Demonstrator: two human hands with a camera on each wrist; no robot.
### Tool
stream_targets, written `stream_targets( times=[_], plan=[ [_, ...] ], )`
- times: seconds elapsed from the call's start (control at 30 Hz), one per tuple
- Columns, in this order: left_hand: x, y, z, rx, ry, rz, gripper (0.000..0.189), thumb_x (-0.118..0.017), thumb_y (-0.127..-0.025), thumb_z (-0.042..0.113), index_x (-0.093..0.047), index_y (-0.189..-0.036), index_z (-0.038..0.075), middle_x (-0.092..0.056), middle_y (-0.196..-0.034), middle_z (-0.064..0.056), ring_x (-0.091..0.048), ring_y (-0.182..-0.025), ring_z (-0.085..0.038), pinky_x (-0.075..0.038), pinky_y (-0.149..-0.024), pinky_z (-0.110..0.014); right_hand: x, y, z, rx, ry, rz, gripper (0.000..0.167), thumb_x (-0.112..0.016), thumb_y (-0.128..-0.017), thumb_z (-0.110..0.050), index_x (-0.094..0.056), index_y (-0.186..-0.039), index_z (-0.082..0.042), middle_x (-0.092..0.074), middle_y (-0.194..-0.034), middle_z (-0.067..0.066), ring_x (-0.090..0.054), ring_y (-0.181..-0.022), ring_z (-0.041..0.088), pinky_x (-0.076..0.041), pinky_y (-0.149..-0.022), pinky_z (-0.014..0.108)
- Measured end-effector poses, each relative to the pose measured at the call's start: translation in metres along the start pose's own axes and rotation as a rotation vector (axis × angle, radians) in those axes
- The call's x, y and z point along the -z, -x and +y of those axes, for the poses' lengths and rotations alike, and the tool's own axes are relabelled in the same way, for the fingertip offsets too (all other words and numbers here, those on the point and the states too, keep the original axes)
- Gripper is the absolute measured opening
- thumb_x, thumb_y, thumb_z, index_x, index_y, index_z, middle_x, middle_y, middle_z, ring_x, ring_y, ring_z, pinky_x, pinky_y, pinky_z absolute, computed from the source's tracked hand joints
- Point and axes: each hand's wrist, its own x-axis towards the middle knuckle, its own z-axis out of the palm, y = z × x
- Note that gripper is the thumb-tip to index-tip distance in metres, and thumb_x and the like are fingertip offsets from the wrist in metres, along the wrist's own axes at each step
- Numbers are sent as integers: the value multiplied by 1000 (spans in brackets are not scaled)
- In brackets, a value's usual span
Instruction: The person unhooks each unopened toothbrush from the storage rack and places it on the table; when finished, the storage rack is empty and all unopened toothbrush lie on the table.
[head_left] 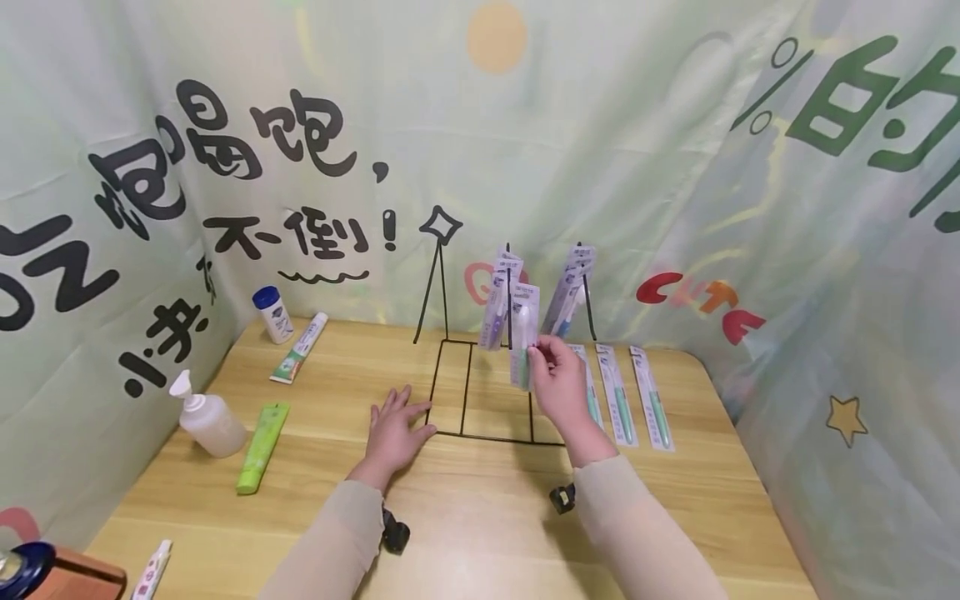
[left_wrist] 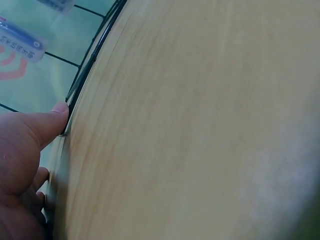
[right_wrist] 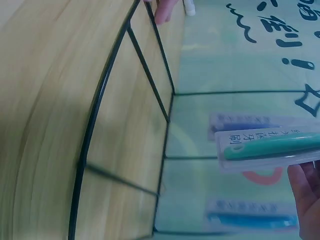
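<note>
My right hand pinches a packaged green toothbrush by its right edge, upright at the middle post of a black wire rack. Whether its card touches the hook cannot be told. Behind it hang packaged purple toothbrushes; packaged blue toothbrushes hang from the right post. My left hand rests at the rack's front left corner, fingers spread; in the left wrist view the thumb touches the wire. Three more packaged green toothbrushes lie right of the rack, one partly behind my right hand.
At left on the wooden table are a pump bottle, a green tube, a toothpaste tube and a blue-capped bottle. A small tube lies at the near left. A printed curtain surrounds the table.
</note>
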Motion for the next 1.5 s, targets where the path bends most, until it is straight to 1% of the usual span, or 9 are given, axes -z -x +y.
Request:
stream_targets(
  times=[0.2,0.4,0.53,0.7,0.97,1.07,1.2,1.37,1.5],
  plan=[
    [0,1,-2,19,-3,-2,51,-78,-97,33,-68,-143,13,-28,-171,-20,-15,-159,-46,3,-124,-70,45,23,19,130,50,-18,10,-66,-97,11,-70,-106,9,-73,-97,22,-72,-81,36,-62,-70,24],
    [1,6,-6,28,-16,-8,51,-77,-97,34,-67,-143,13,-28,-171,-20,-15,-159,-47,3,-124,-71,124,59,56,144,240,-42,15,-66,-91,17,-69,-103,8,-72,-94,21,-65,-81,8,-53,-69,9],
    [8,8,-10,26,-28,-6,51,-77,-98,34,-67,-144,12,-27,-171,-22,-15,-159,-48,3,-123,-73,173,51,79,-82,260,1,13,-61,-98,10,-66,-109,13,-72,-95,14,-56,-82,-9,-48,-69,6],
    [14,8,-14,37,-25,-6,51,-76,-99,33,-66,-144,12,-26,-171,-22,-13,-159,-48,4,-123,-72,207,4,116,-457,298,33,35,-54,-108,-11,-62,-132,14,-70,-114,20,-54,-81,-3,-47,-68,11],
    [6,1,-7,21,-9,-27,51,-77,-98,33,-67,-144,12,-26,-171,-22,-13,-159,-47,4,-123,-71,216,-17,196,-669,422,-11,40,-56,-105,-14,-64,-131,16,-63,-124,36,-60,-106,37,-51,-83,37],
    [4,-3,-3,15,-6,-43,52,-76,-99,34,-66,-145,13,-24,-172,-20,-12,-160,-46,5,-124,-70,217,-13,207,-790,410,-56,42,-52,-106,-13,-60,-136,16,-58,-136,37,-56,-120,45,-50,-100,54],
    [2,-6,-1,16,-13,-43,52,-76,-98,35,-66,-145,13,-24,-172,-19,-12,-160,-45,5,-125,-69,217,-13,206,-869,424,-86,48,-44,-109,-18,-54,-143,13,-52,-145,36,-52,-126,47,-45,-108,60],
    [2,-7,-2,9,-14,-40,52,-76,-98,34,-66,-145,13,-25,-172,-20,-13,-160,-46,4,-124,-70,210,-19,186,-796,479,-93,53,-35,-113,-24,-48,-151,11,-50,-148,35,-51,-128,47,-44,-108,62],
    [2,-7,-3,4,-10,-38,52,-77,-98,34,-67,-144,13,-26,-171,-21,-13,-160,-46,3,-124,-71,182,-21,156,-480,492,-72,42,-47,-111,-18,-61,-140,8,-63,-133,33,-60,-117,45,-49,-100,58]
  ],
)
